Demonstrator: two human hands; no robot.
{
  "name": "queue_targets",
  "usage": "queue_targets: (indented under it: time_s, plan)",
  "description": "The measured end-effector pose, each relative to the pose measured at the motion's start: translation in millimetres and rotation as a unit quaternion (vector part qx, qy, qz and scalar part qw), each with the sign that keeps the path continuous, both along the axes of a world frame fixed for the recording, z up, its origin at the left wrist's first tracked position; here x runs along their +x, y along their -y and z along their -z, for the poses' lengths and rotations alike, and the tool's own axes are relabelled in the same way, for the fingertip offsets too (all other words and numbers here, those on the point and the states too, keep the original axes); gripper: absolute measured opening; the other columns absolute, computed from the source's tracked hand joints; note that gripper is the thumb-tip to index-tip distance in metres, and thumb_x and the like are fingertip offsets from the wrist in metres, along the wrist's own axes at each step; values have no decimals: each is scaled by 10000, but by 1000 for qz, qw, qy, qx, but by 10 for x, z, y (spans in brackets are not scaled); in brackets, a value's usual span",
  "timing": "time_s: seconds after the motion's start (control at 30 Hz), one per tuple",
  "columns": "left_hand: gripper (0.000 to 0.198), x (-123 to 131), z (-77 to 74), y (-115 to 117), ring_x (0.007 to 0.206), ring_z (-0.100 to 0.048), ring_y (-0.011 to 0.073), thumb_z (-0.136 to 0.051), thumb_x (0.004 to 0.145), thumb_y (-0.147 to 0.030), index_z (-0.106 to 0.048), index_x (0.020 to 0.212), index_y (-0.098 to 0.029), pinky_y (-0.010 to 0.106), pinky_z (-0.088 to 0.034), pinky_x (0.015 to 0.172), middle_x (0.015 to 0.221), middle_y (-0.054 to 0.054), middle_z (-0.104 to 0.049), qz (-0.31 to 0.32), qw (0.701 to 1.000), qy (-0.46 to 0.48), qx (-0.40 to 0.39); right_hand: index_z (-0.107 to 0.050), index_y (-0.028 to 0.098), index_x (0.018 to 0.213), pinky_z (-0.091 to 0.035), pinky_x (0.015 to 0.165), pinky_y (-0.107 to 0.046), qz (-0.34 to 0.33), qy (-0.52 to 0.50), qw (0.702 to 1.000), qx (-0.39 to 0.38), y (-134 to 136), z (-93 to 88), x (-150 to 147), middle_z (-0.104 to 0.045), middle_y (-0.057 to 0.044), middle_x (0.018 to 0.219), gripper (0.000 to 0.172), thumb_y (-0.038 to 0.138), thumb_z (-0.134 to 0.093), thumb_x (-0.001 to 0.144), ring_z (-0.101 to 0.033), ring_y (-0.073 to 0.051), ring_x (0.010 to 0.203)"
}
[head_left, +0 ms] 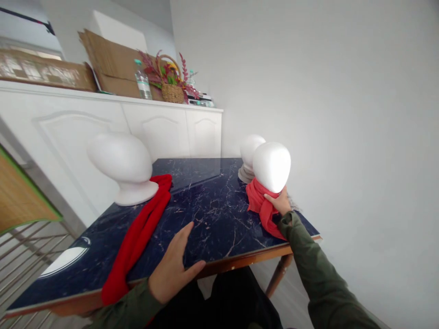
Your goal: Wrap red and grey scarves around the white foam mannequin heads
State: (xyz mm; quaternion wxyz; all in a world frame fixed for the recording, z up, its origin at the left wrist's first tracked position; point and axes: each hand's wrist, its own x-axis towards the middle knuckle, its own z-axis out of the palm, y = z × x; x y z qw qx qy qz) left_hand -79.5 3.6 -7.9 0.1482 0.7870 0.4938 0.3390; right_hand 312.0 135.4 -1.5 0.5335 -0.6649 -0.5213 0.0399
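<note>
Nearest of all is the L hand [171, 269], coming out of a dark green L sleeve [130, 308] at the near edge of the table [212, 214]. Its thumb is spread well away from the fingers, which point forward, and nothing is in its grip; the red scarf [137, 242] lies just beside it, on the left, w/ one end over the near edge. Farther off, the coral scarf [256, 196] goes around the neck of a white head form [272, 164], w/ a loose end lying down on the table, and the R hand [281, 203] is at its right side. The R thumb rests on the cloth, but the other fingers are partly hidden, so I cannot tell if they pinch it or only press. Prob. the step in hand is adjusting this wrap; in my judgement, next move calls for light fingers, b/c a strong pull could tilt the form, & for the free L hand to support it if necessary. As for pose, the R arm in its R sleeve [318, 269] reaches forward & inward from lower right, approx. along the table's right side, while the L forearm is low, palm turned mostly inward.
</note>
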Motion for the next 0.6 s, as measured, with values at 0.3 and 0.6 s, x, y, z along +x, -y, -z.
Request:
queue_targets:
  time_s: [0.3,0.6]
  plan:
    - [694,1236,82,-750,1280,-352,305,-583,695,-390,-405,1294,-88,486,-265,1071,1360,207,-402,82,996,31,-12,-635,130,683,-438,663,-363,5,-27,993,-118,67,-16,72,-655,-151,704,317,445,-612,668,-621,-269,701]
    - [691,1974,-58,-981,1296,-313,338,-547,709,-425,-400,1273,-53,495,-234,1068,1358,247,-384,69,991,109,-43,-631,136,804,-470,647,-288,-15,-129,989,-66,433,-15,-465,-686,-106,793,328,366,-401,774,-634,-211,721]
